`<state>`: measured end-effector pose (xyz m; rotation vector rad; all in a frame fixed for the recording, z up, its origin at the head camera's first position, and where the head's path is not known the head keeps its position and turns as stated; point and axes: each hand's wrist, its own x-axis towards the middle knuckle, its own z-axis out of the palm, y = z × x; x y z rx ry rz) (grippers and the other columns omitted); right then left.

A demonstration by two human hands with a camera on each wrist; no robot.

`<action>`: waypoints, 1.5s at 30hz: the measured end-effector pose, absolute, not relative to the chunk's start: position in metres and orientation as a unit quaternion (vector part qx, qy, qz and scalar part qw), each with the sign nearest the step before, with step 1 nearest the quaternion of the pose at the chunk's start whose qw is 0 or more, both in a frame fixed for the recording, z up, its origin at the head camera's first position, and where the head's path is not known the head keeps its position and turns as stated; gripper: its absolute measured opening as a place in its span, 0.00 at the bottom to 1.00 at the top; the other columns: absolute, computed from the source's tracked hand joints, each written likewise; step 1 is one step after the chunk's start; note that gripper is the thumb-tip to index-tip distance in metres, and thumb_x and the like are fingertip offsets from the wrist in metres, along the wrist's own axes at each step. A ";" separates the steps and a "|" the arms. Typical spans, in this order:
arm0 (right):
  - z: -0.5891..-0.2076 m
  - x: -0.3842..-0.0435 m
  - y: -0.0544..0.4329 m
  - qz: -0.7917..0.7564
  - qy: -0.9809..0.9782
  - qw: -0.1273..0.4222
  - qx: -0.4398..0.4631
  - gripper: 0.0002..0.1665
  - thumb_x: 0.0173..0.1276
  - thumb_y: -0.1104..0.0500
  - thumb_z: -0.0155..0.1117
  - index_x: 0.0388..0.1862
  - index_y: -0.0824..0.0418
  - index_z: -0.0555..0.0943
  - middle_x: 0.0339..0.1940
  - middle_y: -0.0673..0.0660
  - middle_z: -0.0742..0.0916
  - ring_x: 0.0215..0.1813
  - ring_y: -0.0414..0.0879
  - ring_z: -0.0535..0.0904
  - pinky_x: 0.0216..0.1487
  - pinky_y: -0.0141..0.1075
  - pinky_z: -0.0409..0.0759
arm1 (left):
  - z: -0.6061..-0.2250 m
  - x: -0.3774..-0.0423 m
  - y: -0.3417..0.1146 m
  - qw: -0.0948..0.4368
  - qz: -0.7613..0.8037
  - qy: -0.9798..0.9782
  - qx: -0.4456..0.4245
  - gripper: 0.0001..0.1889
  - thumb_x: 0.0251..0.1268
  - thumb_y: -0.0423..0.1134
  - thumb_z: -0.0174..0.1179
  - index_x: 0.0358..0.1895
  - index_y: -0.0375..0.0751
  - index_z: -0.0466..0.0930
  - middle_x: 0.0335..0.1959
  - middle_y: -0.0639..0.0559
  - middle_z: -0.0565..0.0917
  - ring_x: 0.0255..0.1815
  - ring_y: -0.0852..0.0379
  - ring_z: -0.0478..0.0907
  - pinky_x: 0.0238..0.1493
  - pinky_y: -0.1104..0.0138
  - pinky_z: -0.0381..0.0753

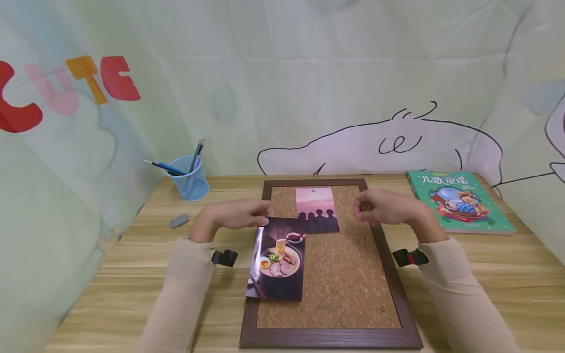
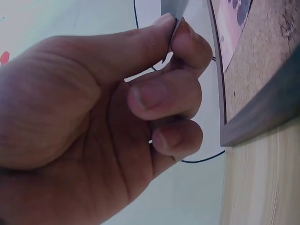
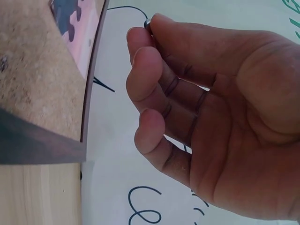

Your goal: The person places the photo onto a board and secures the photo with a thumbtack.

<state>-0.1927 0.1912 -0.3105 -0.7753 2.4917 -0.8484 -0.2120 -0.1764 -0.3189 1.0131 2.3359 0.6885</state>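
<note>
My left hand (image 1: 236, 214) pinches the upper left corner of a ramen photo (image 1: 279, 264) between thumb and forefinger. In the left wrist view the photo's corner (image 2: 174, 8) sticks up between those fingertips. The photo hangs over the left part of a cork board (image 1: 342, 279) and overlaps its frame. My right hand (image 1: 385, 205), over the board's upper right edge, pinches a small silver thumbtack (image 3: 148, 23), mostly hidden by the fingertips. A pink sunset photo (image 1: 317, 208) with dark silhouettes is on the cork's upper part, with a silver tack (image 1: 313, 191) at its top.
A blue mesh pen cup (image 1: 190, 182) with pens stands at the back left. A grey eraser (image 1: 178, 221) lies in front of it. At the right lies a green children's book (image 1: 461, 201). A printed curtain (image 1: 335, 88) hangs behind the wooden table (image 1: 119, 294).
</note>
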 end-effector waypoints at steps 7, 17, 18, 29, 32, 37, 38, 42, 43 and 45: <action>-0.308 -0.196 0.182 -0.304 0.889 0.192 -0.283 0.05 0.73 0.67 0.59 0.35 0.66 0.78 0.26 0.54 0.79 0.26 0.47 0.75 0.26 0.33 0.71 | -0.319 -0.214 -0.168 0.237 0.239 0.863 0.376 0.03 0.78 0.35 0.52 0.43 0.42 0.74 0.28 0.55 0.71 0.30 0.60 0.67 0.35 0.65 0.69; -0.306 -0.199 0.172 -0.324 0.878 0.197 -0.292 0.05 0.74 0.68 0.58 0.35 0.66 0.78 0.28 0.56 0.79 0.29 0.49 0.75 0.27 0.35 0.72 | -0.321 -0.215 -0.162 0.240 0.244 0.861 0.377 0.03 0.78 0.35 0.52 0.42 0.43 0.74 0.29 0.54 0.71 0.30 0.59 0.67 0.34 0.65 0.68; -0.306 -0.200 0.171 -0.325 0.878 0.197 -0.293 0.05 0.74 0.68 0.58 0.36 0.66 0.78 0.28 0.56 0.79 0.28 0.49 0.75 0.26 0.35 0.72 | -0.321 -0.215 -0.161 0.240 0.244 0.860 0.379 0.03 0.77 0.35 0.52 0.42 0.43 0.74 0.29 0.54 0.71 0.30 0.59 0.67 0.34 0.65 0.68; -0.311 -0.200 0.153 -0.310 0.881 0.200 -0.297 0.04 0.73 0.67 0.60 0.35 0.63 0.78 0.30 0.56 0.81 0.30 0.48 0.76 0.31 0.38 0.75 | -0.327 -0.216 -0.151 0.245 0.249 0.855 0.384 0.02 0.78 0.35 0.52 0.43 0.41 0.73 0.30 0.54 0.71 0.31 0.59 0.67 0.35 0.65 0.69; -0.312 -0.200 0.147 -0.311 0.879 0.203 -0.299 0.05 0.73 0.68 0.61 0.35 0.63 0.78 0.30 0.54 0.80 0.30 0.47 0.75 0.31 0.37 0.74 | -0.328 -0.216 -0.151 0.234 0.247 0.857 0.387 0.03 0.77 0.35 0.52 0.45 0.40 0.74 0.33 0.53 0.73 0.33 0.58 0.68 0.37 0.65 0.71; -0.312 -0.199 0.143 -0.306 0.882 0.199 -0.299 0.04 0.72 0.67 0.62 0.35 0.62 0.78 0.30 0.54 0.80 0.29 0.45 0.75 0.31 0.37 0.74 | -0.328 -0.216 -0.149 0.223 0.244 0.859 0.392 0.04 0.77 0.35 0.53 0.47 0.40 0.74 0.36 0.52 0.75 0.35 0.58 0.69 0.39 0.65 0.72; -0.312 -0.199 0.143 -0.307 0.882 0.199 -0.298 0.04 0.72 0.67 0.62 0.35 0.62 0.78 0.29 0.54 0.80 0.29 0.45 0.75 0.31 0.37 0.74 | -0.329 -0.216 -0.148 0.224 0.244 0.858 0.392 0.04 0.77 0.36 0.52 0.48 0.40 0.74 0.36 0.52 0.75 0.35 0.58 0.69 0.39 0.65 0.72; -0.314 -0.198 0.142 -0.306 0.882 0.199 -0.299 0.04 0.73 0.67 0.61 0.35 0.62 0.78 0.29 0.54 0.80 0.29 0.45 0.75 0.31 0.36 0.74 | -0.332 -0.217 -0.141 0.227 0.245 0.854 0.399 0.04 0.77 0.35 0.52 0.47 0.39 0.74 0.36 0.52 0.75 0.35 0.58 0.70 0.38 0.65 0.72; -0.314 -0.198 0.142 -0.305 0.881 0.199 -0.301 0.04 0.73 0.67 0.61 0.35 0.62 0.78 0.30 0.55 0.80 0.29 0.45 0.75 0.31 0.36 0.75 | -0.333 -0.217 -0.140 0.224 0.245 0.852 0.405 0.04 0.77 0.34 0.52 0.47 0.39 0.74 0.37 0.52 0.76 0.35 0.59 0.70 0.39 0.65 0.73; -0.315 -0.197 0.141 -0.306 0.882 0.201 -0.298 0.04 0.73 0.67 0.61 0.36 0.62 0.78 0.30 0.55 0.80 0.29 0.44 0.75 0.31 0.36 0.75 | -0.334 -0.218 -0.136 0.219 0.244 0.848 0.417 0.04 0.77 0.33 0.52 0.47 0.38 0.73 0.36 0.52 0.75 0.34 0.59 0.70 0.39 0.65 0.73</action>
